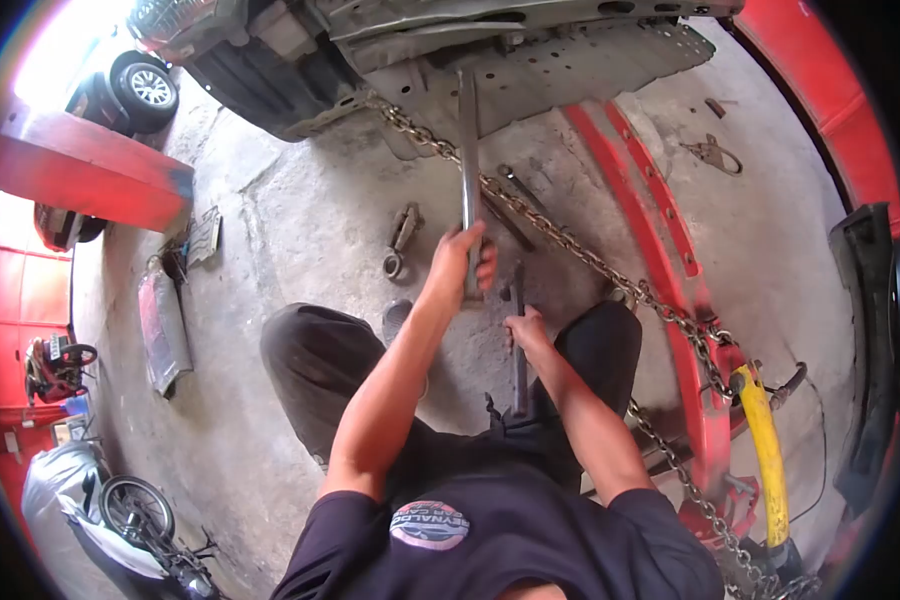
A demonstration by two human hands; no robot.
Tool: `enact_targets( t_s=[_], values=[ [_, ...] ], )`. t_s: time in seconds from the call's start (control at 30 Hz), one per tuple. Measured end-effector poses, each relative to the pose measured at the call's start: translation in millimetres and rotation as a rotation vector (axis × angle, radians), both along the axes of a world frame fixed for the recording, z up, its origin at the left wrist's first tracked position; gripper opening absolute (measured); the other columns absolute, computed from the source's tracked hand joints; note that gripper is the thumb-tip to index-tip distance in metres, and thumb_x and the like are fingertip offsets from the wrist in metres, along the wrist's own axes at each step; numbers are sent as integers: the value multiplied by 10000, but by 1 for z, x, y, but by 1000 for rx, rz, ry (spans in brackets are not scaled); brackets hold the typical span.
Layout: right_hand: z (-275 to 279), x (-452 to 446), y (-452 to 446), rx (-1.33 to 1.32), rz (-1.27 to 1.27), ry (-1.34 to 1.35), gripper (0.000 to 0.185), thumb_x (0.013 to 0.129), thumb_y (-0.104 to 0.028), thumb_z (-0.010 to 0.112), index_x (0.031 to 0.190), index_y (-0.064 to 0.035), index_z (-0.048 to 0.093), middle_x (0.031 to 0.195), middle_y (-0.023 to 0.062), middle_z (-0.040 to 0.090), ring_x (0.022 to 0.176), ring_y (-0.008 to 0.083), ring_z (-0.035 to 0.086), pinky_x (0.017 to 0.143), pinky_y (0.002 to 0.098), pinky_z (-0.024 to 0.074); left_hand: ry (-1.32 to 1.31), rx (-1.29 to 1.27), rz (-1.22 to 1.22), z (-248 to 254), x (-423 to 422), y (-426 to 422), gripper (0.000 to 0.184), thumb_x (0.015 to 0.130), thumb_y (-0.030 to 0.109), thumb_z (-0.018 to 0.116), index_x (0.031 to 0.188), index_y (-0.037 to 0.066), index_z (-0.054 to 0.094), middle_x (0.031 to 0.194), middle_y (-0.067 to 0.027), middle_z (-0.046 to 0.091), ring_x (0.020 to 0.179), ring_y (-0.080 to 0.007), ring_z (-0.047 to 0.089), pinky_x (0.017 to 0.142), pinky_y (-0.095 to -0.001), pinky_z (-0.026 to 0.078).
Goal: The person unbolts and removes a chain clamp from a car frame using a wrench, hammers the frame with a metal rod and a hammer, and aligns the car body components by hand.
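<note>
My left hand (462, 262) is wrapped round the lower part of a long grey metal bar (469, 150). The bar stands nearly upright in the view, its far end overlapping the car's underside (550, 75); whether it touches cannot be told. Closer to my lap, my right hand (526, 327) grips a shorter dark metal bar (519, 375), held between my knees. A rusty chain (560, 238) runs from the car, behind the long bar, to a red steel beam (660, 230) on the right.
On the concrete floor lie a metal clamp with a ring (402, 240), a wrench (520, 185) and another clamp (712, 152). A yellow cylinder (765, 450) with a hose stands by the beam at right. A red post (100, 165) and a small bicycle (138, 512) are at left.
</note>
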State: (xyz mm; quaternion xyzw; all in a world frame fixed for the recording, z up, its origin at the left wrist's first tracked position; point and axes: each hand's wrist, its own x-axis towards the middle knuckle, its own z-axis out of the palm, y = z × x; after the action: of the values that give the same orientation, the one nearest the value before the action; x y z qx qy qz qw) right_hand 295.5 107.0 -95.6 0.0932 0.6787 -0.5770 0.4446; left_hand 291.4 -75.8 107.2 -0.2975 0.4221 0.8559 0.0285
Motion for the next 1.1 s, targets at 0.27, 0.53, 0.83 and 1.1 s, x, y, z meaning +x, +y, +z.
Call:
enact_targets(
  t_s=[0.27,0.53,0.83,1.1],
  values=[
    [176,-1,64,-161,31,310,494,819,-100,632,1274,47,507,924,131,627,757,131,603,626,302,495,77,242,-2,-20,-29,2,386,1034,557,395,1144,190,444,772,-61,543,565,-188,530,491,-369,471],
    [193,20,85,58,-8,367,232,902,-103,608,1098,-19,517,611,8,478,431,94,475,376,278,398,37,161,69,-30,-39,19,409,1041,549,376,1051,142,420,656,-58,487,440,-176,465,388,-359,419],
    [277,-29,42,4,-30,933,308,963,-179,643,1190,8,549,681,10,528,532,70,475,487,270,404,81,114,143,-51,-48,36,458,1031,572,376,1004,118,427,629,-56,485,424,-189,476,374,-359,419],
    [341,-71,-10,-198,-64,1382,309,997,-188,566,1213,25,511,750,46,555,531,158,522,508,305,443,107,192,129,-48,-58,44,515,1018,606,374,952,100,443,635,-43,473,437,-187,468,397,-370,414]
  ],
)
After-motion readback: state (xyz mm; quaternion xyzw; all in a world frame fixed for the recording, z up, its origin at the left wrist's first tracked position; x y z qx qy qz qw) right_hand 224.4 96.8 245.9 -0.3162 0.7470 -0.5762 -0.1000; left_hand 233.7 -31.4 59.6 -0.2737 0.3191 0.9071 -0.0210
